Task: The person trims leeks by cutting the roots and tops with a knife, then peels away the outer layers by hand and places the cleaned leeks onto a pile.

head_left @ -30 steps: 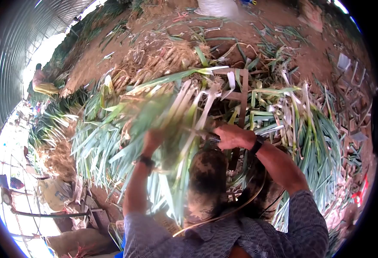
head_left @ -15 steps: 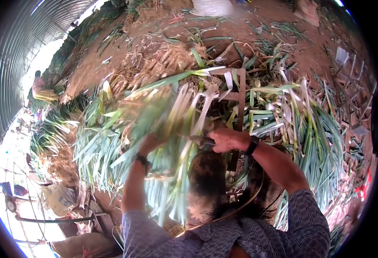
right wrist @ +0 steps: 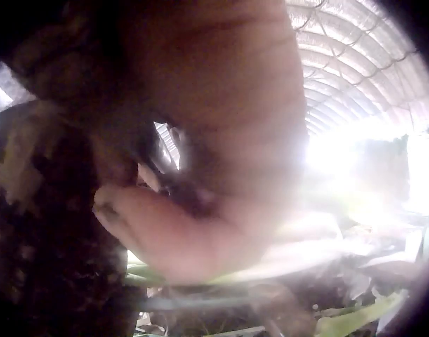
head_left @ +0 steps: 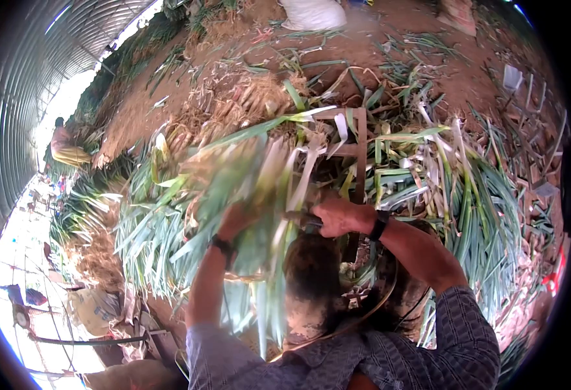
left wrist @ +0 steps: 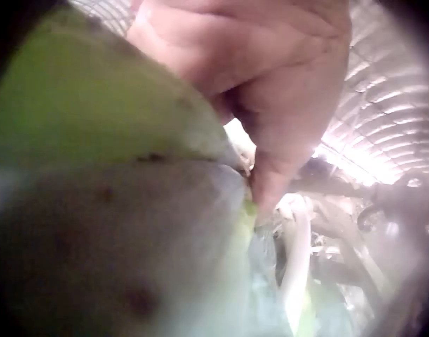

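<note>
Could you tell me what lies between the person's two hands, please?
In the head view, pale stalks of the leek bundle gripped by the left hand, and a dark tool jutting from the right hand.

Your left hand (head_left: 236, 220) and right hand (head_left: 338, 216) work close together above your mud-caked knees (head_left: 311, 273). The leek bunch (head_left: 253, 175) in your left grip walls off the space ahead, the dark tool (head_left: 298, 216) in your right fist spans the gap between them, and a wooden frame (head_left: 361, 153) stands just beyond the right knuckles. Heaped leeks (head_left: 487, 214) block the right flank and a second heap (head_left: 142, 227) crowds the left; open passage lies farther out, over the bare dirt floor (head_left: 402, 62) before the white sack (head_left: 311, 13).
</note>
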A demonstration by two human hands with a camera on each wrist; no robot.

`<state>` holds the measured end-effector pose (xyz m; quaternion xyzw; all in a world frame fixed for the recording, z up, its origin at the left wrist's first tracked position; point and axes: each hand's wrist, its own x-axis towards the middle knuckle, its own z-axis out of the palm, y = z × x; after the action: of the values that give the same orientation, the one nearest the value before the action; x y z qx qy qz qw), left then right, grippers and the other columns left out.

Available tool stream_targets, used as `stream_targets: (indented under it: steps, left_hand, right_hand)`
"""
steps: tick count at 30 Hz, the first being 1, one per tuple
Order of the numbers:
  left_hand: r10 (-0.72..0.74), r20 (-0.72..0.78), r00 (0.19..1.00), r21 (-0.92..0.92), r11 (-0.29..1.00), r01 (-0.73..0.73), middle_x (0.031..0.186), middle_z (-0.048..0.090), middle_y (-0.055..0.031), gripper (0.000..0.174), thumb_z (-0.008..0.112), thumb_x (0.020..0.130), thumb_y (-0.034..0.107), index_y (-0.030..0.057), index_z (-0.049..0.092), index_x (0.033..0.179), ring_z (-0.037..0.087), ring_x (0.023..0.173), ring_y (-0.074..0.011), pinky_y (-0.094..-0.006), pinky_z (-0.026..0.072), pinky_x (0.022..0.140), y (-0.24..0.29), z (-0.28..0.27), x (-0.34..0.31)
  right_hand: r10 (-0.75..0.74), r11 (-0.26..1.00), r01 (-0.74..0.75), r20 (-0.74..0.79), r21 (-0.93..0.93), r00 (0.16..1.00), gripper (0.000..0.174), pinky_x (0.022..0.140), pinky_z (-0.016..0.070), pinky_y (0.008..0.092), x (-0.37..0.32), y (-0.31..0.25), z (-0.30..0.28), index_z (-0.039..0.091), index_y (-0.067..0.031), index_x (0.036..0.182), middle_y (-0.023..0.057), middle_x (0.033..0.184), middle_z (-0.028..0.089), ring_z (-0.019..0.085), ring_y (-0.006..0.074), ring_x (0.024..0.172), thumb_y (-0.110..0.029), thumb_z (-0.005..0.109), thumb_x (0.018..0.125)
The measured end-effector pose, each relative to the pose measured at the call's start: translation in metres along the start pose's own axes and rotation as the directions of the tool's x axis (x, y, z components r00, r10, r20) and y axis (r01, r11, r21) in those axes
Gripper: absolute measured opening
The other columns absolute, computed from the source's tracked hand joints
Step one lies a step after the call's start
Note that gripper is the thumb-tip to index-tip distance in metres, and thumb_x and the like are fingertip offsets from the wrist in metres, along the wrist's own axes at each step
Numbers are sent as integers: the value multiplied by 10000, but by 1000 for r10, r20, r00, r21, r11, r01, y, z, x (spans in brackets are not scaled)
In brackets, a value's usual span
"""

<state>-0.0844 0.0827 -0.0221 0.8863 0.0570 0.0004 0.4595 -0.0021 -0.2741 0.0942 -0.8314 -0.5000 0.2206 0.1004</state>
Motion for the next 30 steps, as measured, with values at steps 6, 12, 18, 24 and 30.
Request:
stream_targets:
  steps: [6,12,18,24,30]
  left_hand:
    - [-71,-161,984,569,808,151,855,707,-149,464,765,782,405,52,701,1076,674,761,-198,-389,517,716,66,-24,-2]
    - [-183,-190,965,392,887,245,799,699,-166,389,704,817,379,36,724,1002,662,721,-247,-383,490,678,48,-21,11]
    - [-196,-165,967,419,873,248,830,700,-182,351,651,841,327,8,700,979,664,760,-281,-408,490,704,42,-15,19]
    - [91,-355,930,462,882,89,970,700,-189,355,645,847,326,44,659,1062,664,897,-354,-442,509,770,-26,-4,10]
    - [104,-320,942,643,754,135,989,665,-218,280,607,882,297,70,643,1041,634,915,-405,-466,518,781,9,0,-13]
  right_hand:
    - [70,958,-31,-129,284,989,329,712,538,472,-5,4,2,682,21,793,195,768,674,669,365,700,-308,667,801]
    - [-26,1000,26,-153,-2,988,344,708,507,462,9,13,34,639,0,976,223,761,658,656,371,757,-195,660,693]
    - [47,999,-50,-166,-12,985,364,794,475,473,10,13,37,642,-31,1017,204,779,671,662,355,777,-241,689,723]
    - [-45,999,42,-200,-21,979,308,801,496,499,-1,10,29,637,-15,998,189,782,669,657,401,774,-200,681,755]
    - [-76,991,101,-255,84,964,243,776,504,497,10,23,45,630,-20,880,189,751,664,660,391,719,-220,665,747]
